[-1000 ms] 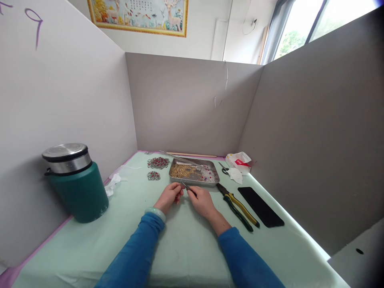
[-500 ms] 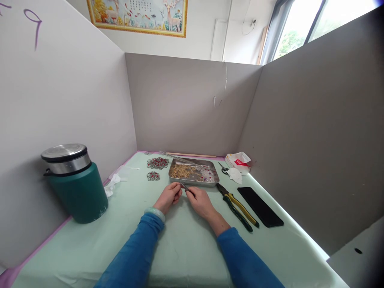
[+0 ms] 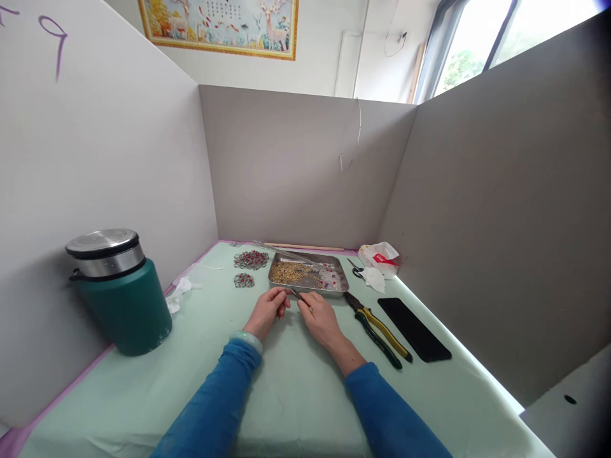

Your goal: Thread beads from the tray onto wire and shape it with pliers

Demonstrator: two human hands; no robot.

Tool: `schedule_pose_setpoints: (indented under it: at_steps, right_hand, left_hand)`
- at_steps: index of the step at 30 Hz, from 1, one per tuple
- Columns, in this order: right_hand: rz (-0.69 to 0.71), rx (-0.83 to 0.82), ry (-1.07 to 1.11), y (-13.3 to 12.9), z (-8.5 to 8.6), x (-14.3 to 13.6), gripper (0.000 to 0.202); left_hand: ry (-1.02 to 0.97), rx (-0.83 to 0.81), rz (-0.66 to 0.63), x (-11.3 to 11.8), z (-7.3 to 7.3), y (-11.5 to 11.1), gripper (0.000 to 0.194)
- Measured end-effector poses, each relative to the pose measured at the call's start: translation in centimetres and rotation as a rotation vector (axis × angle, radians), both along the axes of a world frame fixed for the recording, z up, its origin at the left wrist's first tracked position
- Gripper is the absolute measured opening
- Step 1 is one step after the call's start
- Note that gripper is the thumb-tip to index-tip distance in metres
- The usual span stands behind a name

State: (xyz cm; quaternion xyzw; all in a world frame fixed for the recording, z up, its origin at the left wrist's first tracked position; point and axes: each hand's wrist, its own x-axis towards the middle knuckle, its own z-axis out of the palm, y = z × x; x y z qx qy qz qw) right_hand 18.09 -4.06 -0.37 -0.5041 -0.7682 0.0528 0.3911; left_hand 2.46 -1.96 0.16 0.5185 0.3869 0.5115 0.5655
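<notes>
Near the front edge of the metal tray (image 3: 310, 292), my left hand (image 3: 268, 312) is closed in a pinch on something too small to make out. My right hand (image 3: 321, 320) grips slim dark tweezers (image 3: 296, 294), their tip pointing toward my left fingertips. Gold-coloured beads (image 3: 289, 272) fill the tray's left part, and clear, red and purple beads (image 3: 330, 277) lie in its right part. Left of the tray are a larger pile of red-and-silver pieces (image 3: 251, 259) and a smaller pile (image 3: 244, 280).
Large pliers (image 3: 382, 331) and a black phone-like slab (image 3: 414, 329) lie to the right. Scissors (image 3: 356, 270), tissue (image 3: 373, 278) and a white bag-lined box (image 3: 379, 257) stand behind them. A green flask (image 3: 121, 299) is at left. Grey partitions (image 3: 305, 165) enclose the table.
The tweezers and my right fingers have shifted slightly, with the tip still close to my left fingertips. Everything else on the table stays where it was.
</notes>
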Motion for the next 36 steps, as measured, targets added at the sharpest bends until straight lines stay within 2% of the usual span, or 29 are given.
schedule_pose_setpoints:
  at_steps: [15, 36]
  right_hand:
    - [-0.035, 0.046, -0.044, -0.27, 0.13, -0.15, 0.023]
    - [-0.041, 0.055, -0.003, -0.41, 0.04, -0.2, 0.021]
  left_hand:
    - [-0.126, -0.044, -0.113, 0.0, -0.13, 0.06, 0.032]
    - [-0.056, 0.002, -0.066, -0.08, -0.28, 0.13, 0.029]
